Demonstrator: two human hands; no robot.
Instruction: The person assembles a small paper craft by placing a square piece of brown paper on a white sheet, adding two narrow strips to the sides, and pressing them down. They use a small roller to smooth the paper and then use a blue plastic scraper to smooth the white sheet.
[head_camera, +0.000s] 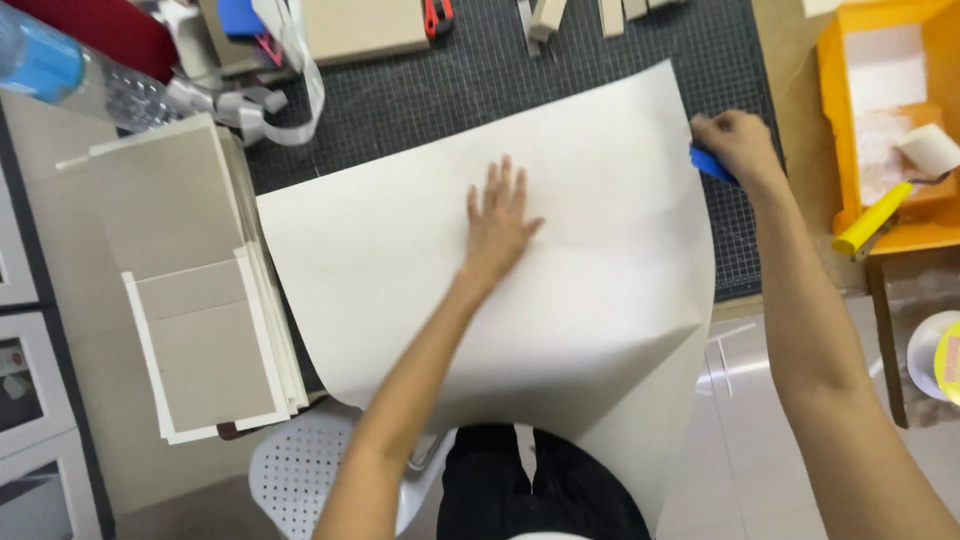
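Note:
A large cream sheet of paper (400, 270) lies over a dark gridded cutting mat (480, 70), its near edge hanging off the table toward me. My left hand (497, 215) rests flat on the middle of the sheet, fingers spread. My right hand (735, 145) is closed around a small blue tool (708, 163) at the sheet's right edge, near its far corner.
A stack of grey boards (190, 270) lies at the left. An orange tray (885, 120) with a paint roller and yellow handle stands at the right. A water bottle (70, 75), a red cutter (437, 15) and wood pieces lie at the back. A white perforated stool (300, 470) is below.

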